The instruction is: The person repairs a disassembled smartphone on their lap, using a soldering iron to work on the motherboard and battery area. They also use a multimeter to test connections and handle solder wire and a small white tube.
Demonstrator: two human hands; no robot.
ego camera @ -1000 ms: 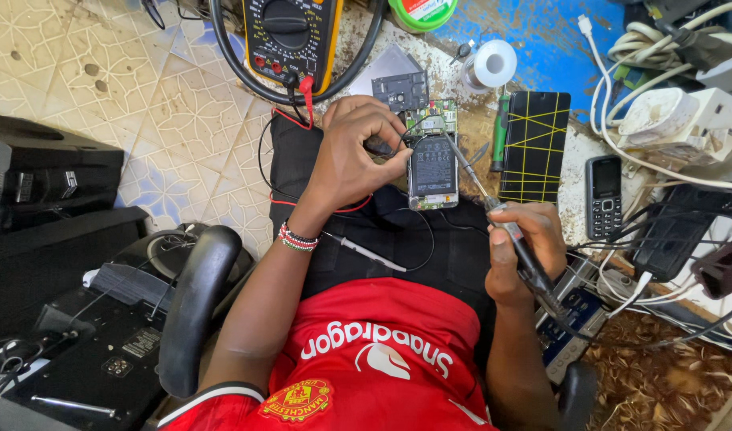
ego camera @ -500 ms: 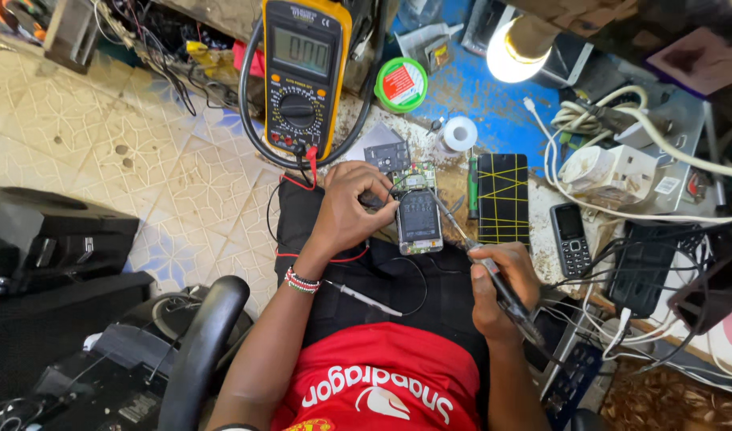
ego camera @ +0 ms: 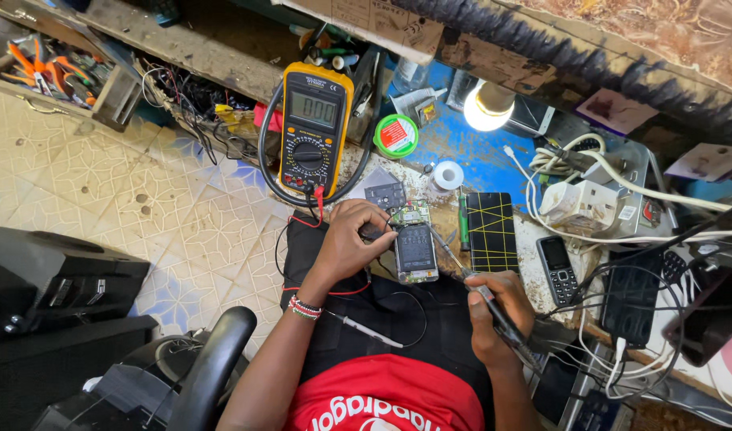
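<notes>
Item one: our left hand (ego camera: 351, 239), fingers curled down over the top left edge of the opened phone (ego camera: 416, 251), pressing it in place. A beaded band sits on that wrist.

Item two: the opened phone itself, lying flat near the table's (ego camera: 470, 164) front edge, partly over a dark cloth (ego camera: 302, 247) on our lap, circuit board exposed at its upper end, dark panel below.

Item three: our right hand (ego camera: 493, 315), fingers wrapped tight round the dark handle of a soldering iron (ego camera: 482, 291). Its thin tip slants up and left, ending just beside the phone's right edge; whether it touches we cannot tell.

Item four: a yellow meter (ego camera: 312, 132) standing just above the left hand, red and black leads plugged into its base.

Item five: a loose probe (ego camera: 366, 329) lying on our lap below the phone.

Item six: a black panel with yellow lines (ego camera: 492, 231), just right of the phone, and beyond it a small keypad phone (ego camera: 557, 270).

Item seven: a green round tin (ego camera: 395, 136), a white spool (ego camera: 446, 175) and a lit bulb (ego camera: 486, 108) further back on the blue table.

Item eight: a white power strip (ego camera: 581, 203) amid tangled cables, far right.
</notes>
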